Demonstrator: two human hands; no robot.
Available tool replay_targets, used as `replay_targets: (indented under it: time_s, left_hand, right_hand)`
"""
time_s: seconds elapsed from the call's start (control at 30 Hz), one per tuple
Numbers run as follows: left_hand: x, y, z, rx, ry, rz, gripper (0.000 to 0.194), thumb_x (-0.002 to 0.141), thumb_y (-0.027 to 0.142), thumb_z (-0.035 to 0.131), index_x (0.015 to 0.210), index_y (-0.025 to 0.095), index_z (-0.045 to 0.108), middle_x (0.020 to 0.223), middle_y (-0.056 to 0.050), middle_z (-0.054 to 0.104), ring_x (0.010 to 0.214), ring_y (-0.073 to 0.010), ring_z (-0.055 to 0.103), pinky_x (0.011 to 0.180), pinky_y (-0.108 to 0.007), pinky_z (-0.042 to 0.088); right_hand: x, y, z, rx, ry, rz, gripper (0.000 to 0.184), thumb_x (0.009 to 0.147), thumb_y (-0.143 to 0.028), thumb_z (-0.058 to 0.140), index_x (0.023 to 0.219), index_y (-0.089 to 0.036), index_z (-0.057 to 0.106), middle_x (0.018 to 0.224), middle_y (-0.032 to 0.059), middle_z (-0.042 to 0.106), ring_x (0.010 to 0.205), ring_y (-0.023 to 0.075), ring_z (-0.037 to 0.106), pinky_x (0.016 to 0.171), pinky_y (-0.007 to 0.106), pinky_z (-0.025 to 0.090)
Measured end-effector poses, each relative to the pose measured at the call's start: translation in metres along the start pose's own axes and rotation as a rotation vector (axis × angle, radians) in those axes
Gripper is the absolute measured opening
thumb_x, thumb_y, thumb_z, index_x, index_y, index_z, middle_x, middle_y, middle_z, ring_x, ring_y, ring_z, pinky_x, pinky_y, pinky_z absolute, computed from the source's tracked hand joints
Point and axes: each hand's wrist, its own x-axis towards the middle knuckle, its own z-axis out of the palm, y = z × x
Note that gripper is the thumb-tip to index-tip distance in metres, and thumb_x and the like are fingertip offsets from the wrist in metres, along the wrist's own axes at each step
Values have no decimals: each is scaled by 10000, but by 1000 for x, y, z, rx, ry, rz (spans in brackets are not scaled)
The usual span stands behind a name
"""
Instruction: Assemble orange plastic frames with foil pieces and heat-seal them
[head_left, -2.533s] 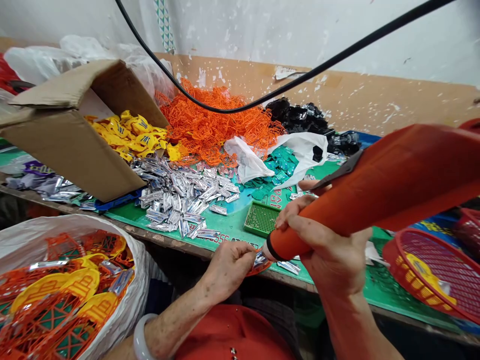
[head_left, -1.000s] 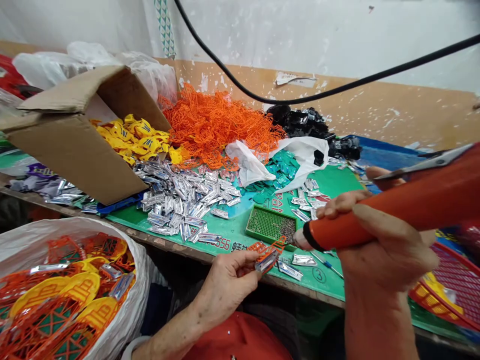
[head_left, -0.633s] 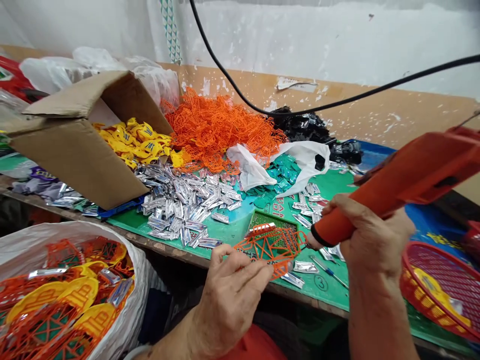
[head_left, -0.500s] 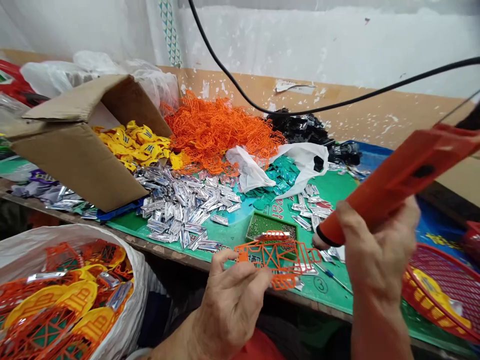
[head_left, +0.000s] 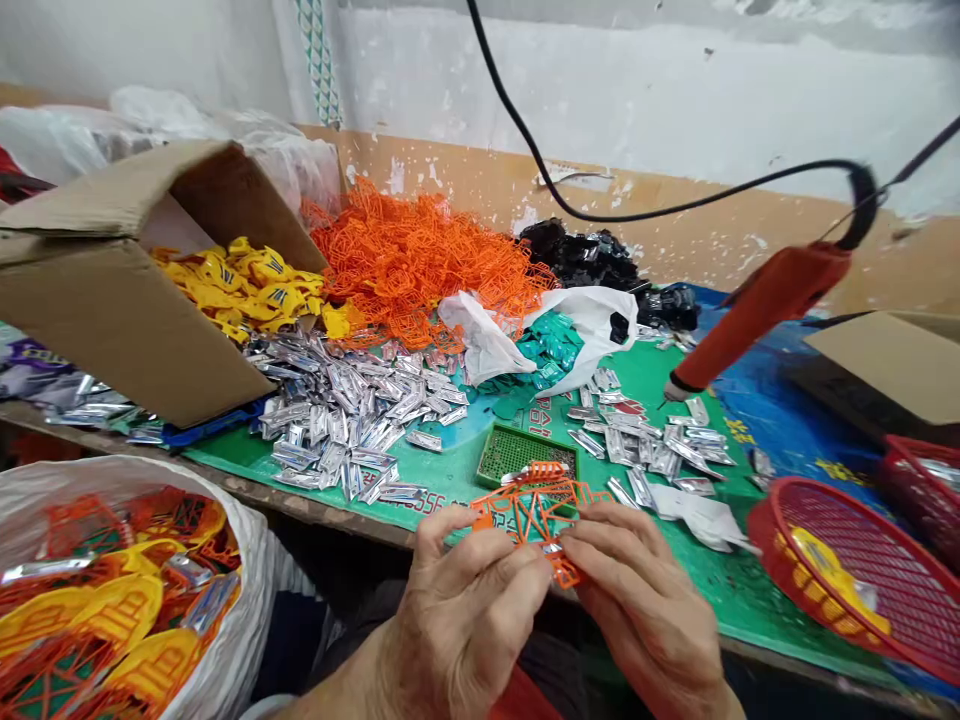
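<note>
Near the table's front edge, both hands grip an orange plastic lattice frame [head_left: 534, 515]. My left hand [head_left: 476, 590] pinches its left end, and my right hand [head_left: 637, 590] is closed on its right side. A silver piece shows between the fingertips at the frame's lower edge. Just behind the frame sits a green perforated tray [head_left: 525, 452] with small screws in it. To the right, an orange-red electric screwdriver [head_left: 757, 315] hangs tilted from its cord, bit pointing down to the left, with no hand on it.
Silver pieces [head_left: 352, 410] pile at left beside a cardboard box [head_left: 127, 330] of yellow parts. Orange frames [head_left: 427, 260] heap behind. A white sack [head_left: 247, 600] of assembled parts stands front left, a red basket [head_left: 885, 560] at right. A black cord [head_left: 555, 190] loops overhead.
My right hand has let go of the electric screwdriver, which now hangs up and to the right. That hand has moved left onto the orange frame, which my left hand has kept hold of.
</note>
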Motion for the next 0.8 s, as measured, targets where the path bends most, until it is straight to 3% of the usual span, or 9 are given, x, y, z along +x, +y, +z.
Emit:
replay_targets:
  time_s: [0.27, 0.47, 0.7, 0.8]
  left_hand:
    - [8, -5, -1, 67, 34, -47, 291, 746, -27, 664, 991, 98, 569, 843, -18, 719, 852, -148, 580, 970, -444, 369]
    - [10, -9, 1, 17, 12, -65, 347, 750, -34, 640, 1050, 107, 536, 883, -37, 670, 864, -167, 556, 923, -420, 414]
    - [9, -19, 3, -7, -116, -103, 319, 802, -4, 575, 1101, 106, 561, 884, -47, 701, 883, -204, 536, 833, -369, 442]
    - [10, -25, 4, -44, -180, -129, 234, 836, 39, 557, 1037, 148, 604, 851, -26, 713, 839, -201, 542, 785, -346, 456]
  right_hand:
    - [2, 1, 11, 85, 14, 50, 265, 844, -53, 558, 1050, -206, 624, 868, 56, 699, 963, 200, 617, 812, 351, 535]
    - [-2, 5, 14, 130, -14, 76, 260, 839, -48, 573, 1054, -191, 610, 880, 56, 676, 962, 192, 595, 839, 340, 512]
    - [0, 7, 23, 81, 6, 55, 296, 814, 24, 549, 1036, -164, 603, 875, 55, 662, 931, 169, 573, 867, 328, 484]
    - [2, 7, 29, 92, 25, 34, 320, 798, 50, 532, 1035, -156, 593, 858, 52, 650, 875, 160, 569, 825, 328, 490]
